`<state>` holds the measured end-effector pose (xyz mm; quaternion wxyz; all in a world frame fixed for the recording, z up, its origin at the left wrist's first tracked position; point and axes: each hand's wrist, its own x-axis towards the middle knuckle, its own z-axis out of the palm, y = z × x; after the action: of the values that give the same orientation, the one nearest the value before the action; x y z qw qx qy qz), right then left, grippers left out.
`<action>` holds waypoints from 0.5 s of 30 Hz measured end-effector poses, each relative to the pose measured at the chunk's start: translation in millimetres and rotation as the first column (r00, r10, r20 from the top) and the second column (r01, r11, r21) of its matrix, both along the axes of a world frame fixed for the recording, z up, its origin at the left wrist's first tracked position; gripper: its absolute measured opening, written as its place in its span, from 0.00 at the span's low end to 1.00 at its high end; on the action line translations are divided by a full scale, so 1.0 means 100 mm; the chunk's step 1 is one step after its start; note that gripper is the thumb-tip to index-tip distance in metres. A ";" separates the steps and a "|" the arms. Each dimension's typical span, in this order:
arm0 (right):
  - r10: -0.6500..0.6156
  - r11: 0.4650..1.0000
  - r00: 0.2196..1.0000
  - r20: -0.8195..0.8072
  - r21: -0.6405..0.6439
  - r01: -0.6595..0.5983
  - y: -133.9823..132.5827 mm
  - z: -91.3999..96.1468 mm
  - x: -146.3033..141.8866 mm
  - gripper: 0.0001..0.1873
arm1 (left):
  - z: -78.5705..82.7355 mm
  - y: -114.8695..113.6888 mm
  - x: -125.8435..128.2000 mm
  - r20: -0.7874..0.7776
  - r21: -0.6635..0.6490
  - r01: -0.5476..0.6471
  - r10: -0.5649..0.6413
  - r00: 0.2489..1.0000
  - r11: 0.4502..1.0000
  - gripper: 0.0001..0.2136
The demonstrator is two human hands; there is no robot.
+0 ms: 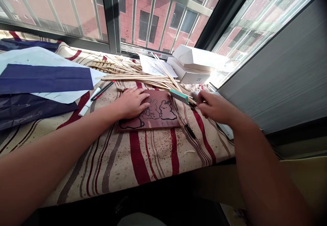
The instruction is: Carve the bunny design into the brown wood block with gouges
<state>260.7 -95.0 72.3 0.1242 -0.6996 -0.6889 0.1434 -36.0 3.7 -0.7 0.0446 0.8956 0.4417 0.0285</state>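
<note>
Board (155, 112) (maroon) under loosely outspread left hand (132, 102)

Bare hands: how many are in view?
2: the bare left hand lies on the reddish-brown rectangular board; the bare right hand is beside the grey-and-green oblong block.

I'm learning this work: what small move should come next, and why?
Probably bring the right hand over the reddish board: the left hand rests on it, while the right is off to the side, near the green-and-grey block. Whether it grips anything is unclear.
</note>
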 end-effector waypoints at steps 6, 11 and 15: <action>0.174 0.980 0.493 -0.852 0.102 -0.170 0.29 0.18 -0.72 0.09 | -0.01 -0.01 0.01 0.018 0.010 -0.003 0.002 1.000 1.000 0.30; 0.020 0.952 0.065 -0.998 -0.001 -0.306 0.58 -0.15 -1.37 0.13 | -0.04 0.02 -0.04 0.114 0.074 0.092 -0.100 0.988 0.993 0.23; 0.044 0.938 -0.021 -0.999 0.049 -0.342 0.58 -0.38 -1.52 0.28 | -0.09 0.05 -0.06 0.180 0.078 0.144 -0.156 0.971 0.987 0.18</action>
<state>108.6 -37.3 33.9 0.4743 -0.3001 -0.4717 0.6800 -41.8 8.7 -9.7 0.0587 0.9208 0.3656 0.1225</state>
